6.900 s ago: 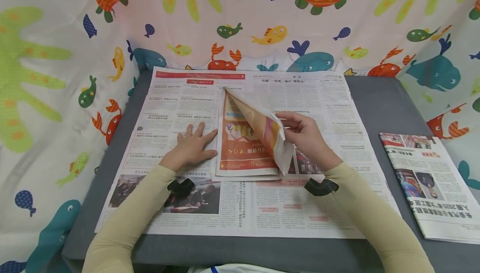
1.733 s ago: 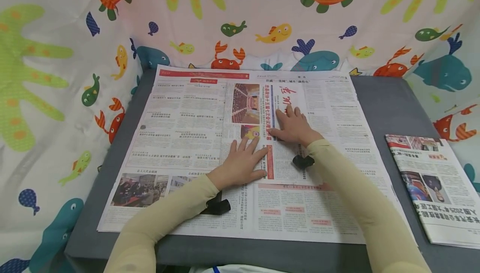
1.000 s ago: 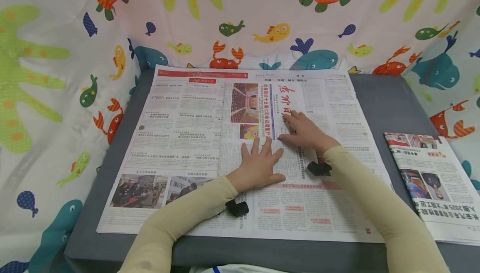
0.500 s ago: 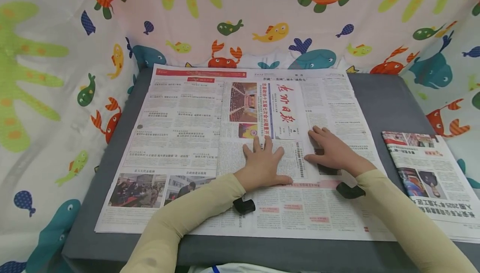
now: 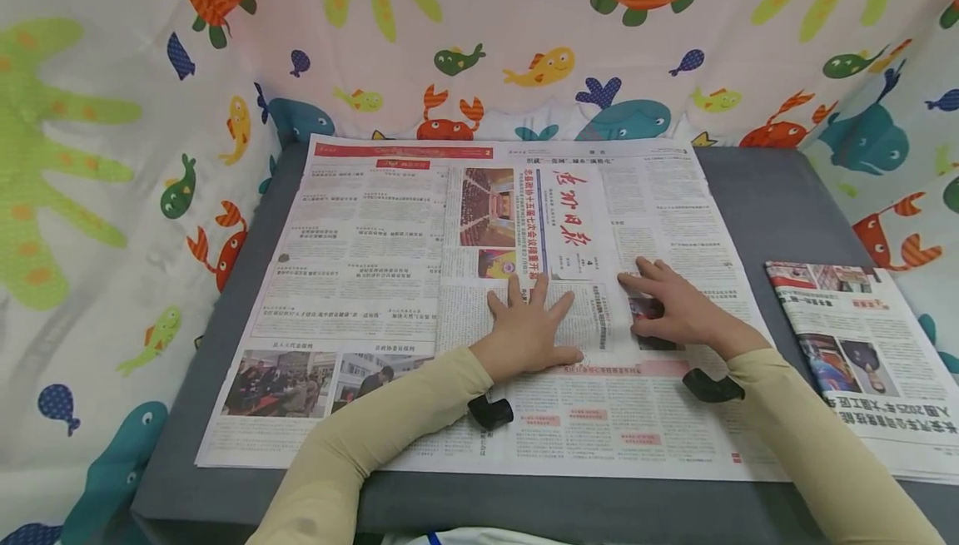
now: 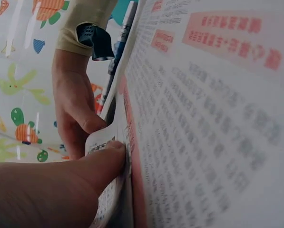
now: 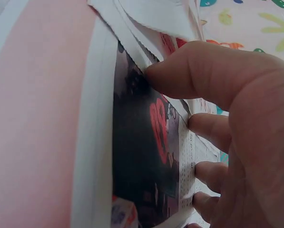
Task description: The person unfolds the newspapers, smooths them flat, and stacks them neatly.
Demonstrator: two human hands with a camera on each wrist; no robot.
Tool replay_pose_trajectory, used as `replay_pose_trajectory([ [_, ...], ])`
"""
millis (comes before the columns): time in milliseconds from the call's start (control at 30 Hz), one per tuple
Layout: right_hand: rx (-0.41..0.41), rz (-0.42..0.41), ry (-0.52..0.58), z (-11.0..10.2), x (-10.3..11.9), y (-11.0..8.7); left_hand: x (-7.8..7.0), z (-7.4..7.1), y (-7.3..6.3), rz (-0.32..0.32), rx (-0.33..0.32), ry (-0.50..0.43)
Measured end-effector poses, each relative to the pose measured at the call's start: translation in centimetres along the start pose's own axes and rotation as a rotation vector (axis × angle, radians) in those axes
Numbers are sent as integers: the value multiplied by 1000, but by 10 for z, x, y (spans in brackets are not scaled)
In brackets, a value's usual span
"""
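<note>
In the head view a folded newspaper [image 5: 479, 320] with a red masthead lies flat on a larger, spread-out newspaper [image 5: 337, 229]. My left hand [image 5: 528, 329] rests on the folded one's near half, fingers fanned out, its thumb near the front edge. At that newspaper's right edge is my right hand [image 5: 685, 308], fingers extended over the spread sheet. The right wrist view shows the thumb touching layered page edges [image 7: 132, 33] beside a dark photo, with the other fingertips apart on the paper. The left wrist view shows the left thumb [image 6: 111, 154] on the paper's slightly lifted edge.
Another folded newspaper stack [image 5: 869, 362] lies at the right of the grey table [image 5: 764, 195]. A curtain [image 5: 494, 21] printed with sea animals stands behind and along the sides. A black wrist camera [image 5: 490, 413] sits under each wrist.
Earlier, the right hand lifted a corner of the smaller newspaper; it now lies flat with the masthead showing. Both hands have moved right, the right one from the masthead to the right edge.
</note>
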State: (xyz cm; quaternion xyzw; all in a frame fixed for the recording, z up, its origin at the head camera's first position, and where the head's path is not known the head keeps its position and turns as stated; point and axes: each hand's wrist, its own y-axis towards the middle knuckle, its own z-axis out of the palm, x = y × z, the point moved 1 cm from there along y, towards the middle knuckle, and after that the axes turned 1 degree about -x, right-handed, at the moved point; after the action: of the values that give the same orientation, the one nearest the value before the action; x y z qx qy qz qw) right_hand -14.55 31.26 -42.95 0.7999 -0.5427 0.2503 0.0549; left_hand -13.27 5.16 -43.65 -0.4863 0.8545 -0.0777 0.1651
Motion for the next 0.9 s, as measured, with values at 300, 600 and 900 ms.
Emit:
replay_pose_trajectory([
  [300, -5, 15, 19, 4, 0, 1, 6, 0, 0, 8, -59, -15],
  [600, 6, 19, 62, 5, 0, 3, 11, -5, 0, 18, -69, -73],
  [900, -1, 1, 36, 3, -1, 5, 42, -19, -4, 127, -313, -364],
])
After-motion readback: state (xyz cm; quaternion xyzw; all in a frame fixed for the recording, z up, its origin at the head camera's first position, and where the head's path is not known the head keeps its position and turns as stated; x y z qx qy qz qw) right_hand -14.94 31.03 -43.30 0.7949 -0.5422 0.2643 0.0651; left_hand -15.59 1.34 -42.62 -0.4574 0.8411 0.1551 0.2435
